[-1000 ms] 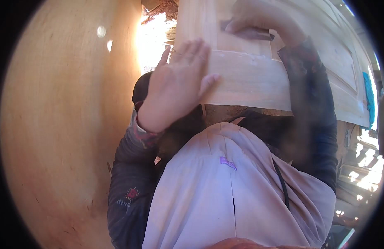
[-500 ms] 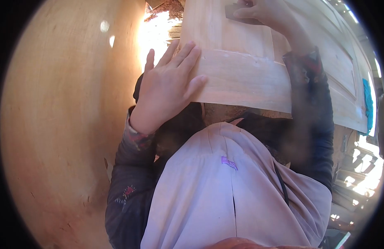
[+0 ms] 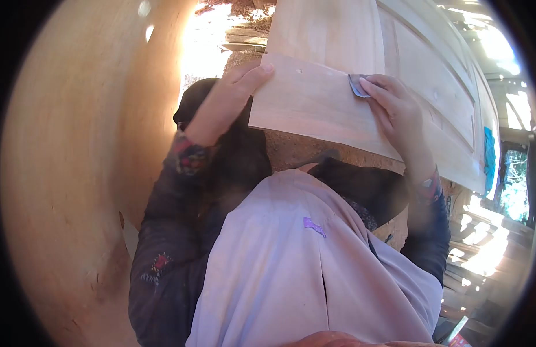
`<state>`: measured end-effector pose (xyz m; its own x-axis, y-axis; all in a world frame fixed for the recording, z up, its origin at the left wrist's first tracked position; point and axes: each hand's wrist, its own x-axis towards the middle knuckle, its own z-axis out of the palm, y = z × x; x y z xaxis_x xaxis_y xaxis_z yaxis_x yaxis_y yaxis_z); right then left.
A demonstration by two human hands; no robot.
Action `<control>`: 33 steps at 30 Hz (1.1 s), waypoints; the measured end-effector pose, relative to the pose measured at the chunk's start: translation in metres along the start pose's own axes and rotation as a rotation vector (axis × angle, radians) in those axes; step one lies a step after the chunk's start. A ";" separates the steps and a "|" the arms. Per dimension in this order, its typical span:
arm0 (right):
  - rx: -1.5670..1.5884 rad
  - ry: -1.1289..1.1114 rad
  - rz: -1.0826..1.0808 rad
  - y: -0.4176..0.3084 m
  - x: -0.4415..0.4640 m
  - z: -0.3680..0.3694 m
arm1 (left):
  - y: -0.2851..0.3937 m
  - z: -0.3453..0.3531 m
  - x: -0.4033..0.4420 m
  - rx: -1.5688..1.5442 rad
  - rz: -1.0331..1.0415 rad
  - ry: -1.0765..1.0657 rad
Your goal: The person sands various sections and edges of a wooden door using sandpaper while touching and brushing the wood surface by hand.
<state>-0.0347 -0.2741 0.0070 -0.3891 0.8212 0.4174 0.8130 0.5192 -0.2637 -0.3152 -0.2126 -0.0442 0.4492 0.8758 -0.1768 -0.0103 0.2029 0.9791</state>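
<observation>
A pale wooden panel door (image 3: 320, 104) lies in front of me, its near end toward my lap. At its left edge is my left hand (image 3: 230, 98), thumb on top of the wood and fingers wrapped over the side. My right hand (image 3: 398, 110) pinches a small dark sheet, which looks like sandpaper (image 3: 358, 85), between thumb and fingers. The sheet touches the door's end board near the joint line, right of the middle. Part of the sheet is hidden under the fingers.
A large upright wooden panel (image 3: 77, 173) fills the left side. Teal cloth (image 3: 489, 159) hangs at the door's right edge. Sunlit wooden slats (image 3: 482, 243) lie at the right. Light-coloured fabric (image 3: 314, 260) covers my lap.
My right hand has come down from the upper door onto the end board with the sheet. My left hand, earlier spread flat, now grips the left edge. The view has shifted.
</observation>
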 end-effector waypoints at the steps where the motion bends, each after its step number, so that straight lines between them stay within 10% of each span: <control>1: 0.002 -0.011 -0.008 0.001 0.003 0.005 | -0.007 0.007 0.002 -0.288 -0.085 -0.095; 8: 0.075 -0.057 -0.273 -0.015 0.083 0.054 | -0.039 0.011 0.015 -0.829 0.151 -0.475; 14: 0.131 -0.122 -0.265 0.010 0.034 0.016 | -0.027 0.017 0.006 -0.489 0.047 -0.140; 33: 0.207 -0.195 -0.251 0.024 0.041 0.024 | -0.030 0.012 0.011 -0.472 0.024 -0.228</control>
<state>-0.0416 -0.2224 -0.0028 -0.6562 0.6820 0.3228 0.5851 0.7301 -0.3530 -0.2990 -0.2142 -0.0741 0.6266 0.7755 -0.0769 -0.4011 0.4055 0.8214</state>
